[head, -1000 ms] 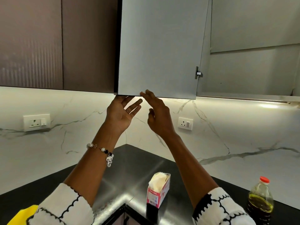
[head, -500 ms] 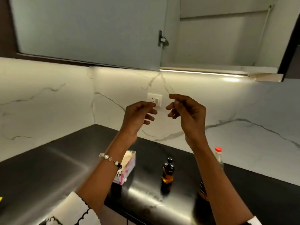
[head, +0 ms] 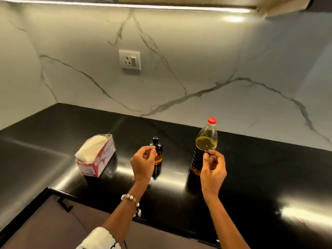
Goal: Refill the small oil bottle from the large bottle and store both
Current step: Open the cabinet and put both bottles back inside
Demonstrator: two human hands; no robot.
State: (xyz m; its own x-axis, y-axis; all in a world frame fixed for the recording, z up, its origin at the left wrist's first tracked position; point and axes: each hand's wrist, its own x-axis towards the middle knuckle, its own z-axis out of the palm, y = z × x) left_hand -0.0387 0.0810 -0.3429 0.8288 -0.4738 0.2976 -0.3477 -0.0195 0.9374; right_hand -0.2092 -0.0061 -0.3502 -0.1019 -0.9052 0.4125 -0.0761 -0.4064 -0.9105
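I see both of my hands raised over the black countertop (head: 53, 133), and neither has hold of anything. My left hand (head: 143, 163) hangs in front of the small oil bottle (head: 158, 151), fingers loosely curled with the thumb near the fingertips; it covers part of the bottle's lower left side, but I cannot tell whether it touches the glass. My right hand (head: 212, 169) is likewise loosely curled, in front of the lower half of the large bottle (head: 204, 146), and I cannot tell if there is contact there either.

The small oil bottle stands upright about midway along the countertop, between its back edge at the marble wall (head: 197, 60) and its front edge, with a dark cap on and amber oil low inside. The large bottle stands upright to its right, apart from it, red cap (head: 212, 120) on, yellow oil reaching its shoulder. A pink and white carton (head: 96, 157) with its top open lies further left, toward the inner corner. A wall socket (head: 129, 59) sits on the marble above. A beaded bracelet (head: 130, 198) circles my left wrist.
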